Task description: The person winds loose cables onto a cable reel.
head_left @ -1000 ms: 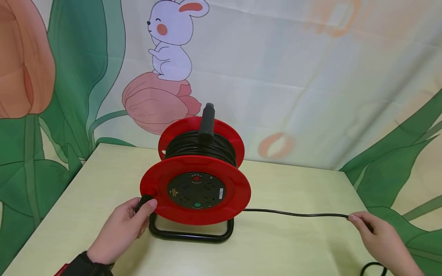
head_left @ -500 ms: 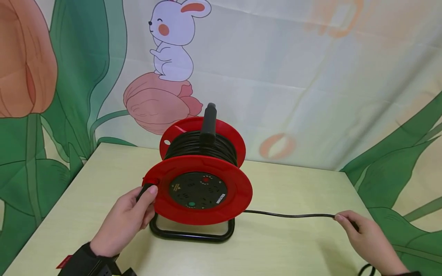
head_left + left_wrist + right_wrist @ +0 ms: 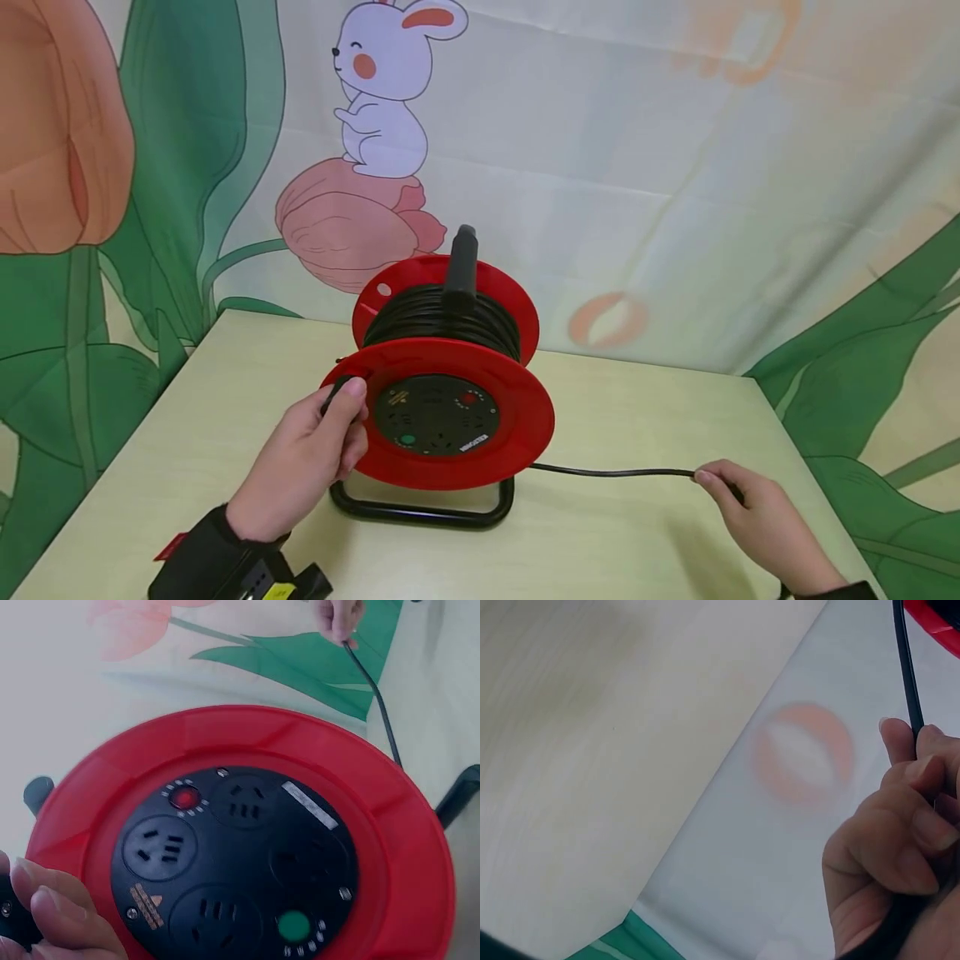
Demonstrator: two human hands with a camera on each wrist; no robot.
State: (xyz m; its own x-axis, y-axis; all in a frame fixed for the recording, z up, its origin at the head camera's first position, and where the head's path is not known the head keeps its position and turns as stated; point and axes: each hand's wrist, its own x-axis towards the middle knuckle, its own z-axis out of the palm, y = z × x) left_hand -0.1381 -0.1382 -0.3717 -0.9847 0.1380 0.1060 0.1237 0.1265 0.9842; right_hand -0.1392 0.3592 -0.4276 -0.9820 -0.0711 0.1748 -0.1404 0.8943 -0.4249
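A red cable reel wound with black cable stands on its black tube frame. Its front disc carries a black socket panel with a red button and a green one. My left hand grips the black crank knob at the disc's upper left edge. Off to the right, my right hand pinches the loose cable, which runs from low on the reel to its fingers. In the right wrist view, the cable passes between thumb and forefinger while the other fingers curl in.
The pale table lies under the reel. Behind it hangs a printed cloth with a rabbit and tulips. The reel's black carrying handle sticks up at the top.
The disc has turned clockwise, with my left hand carrying the knob up and to the right. My right hand has moved left toward the reel, shortening the cable stretch between them.
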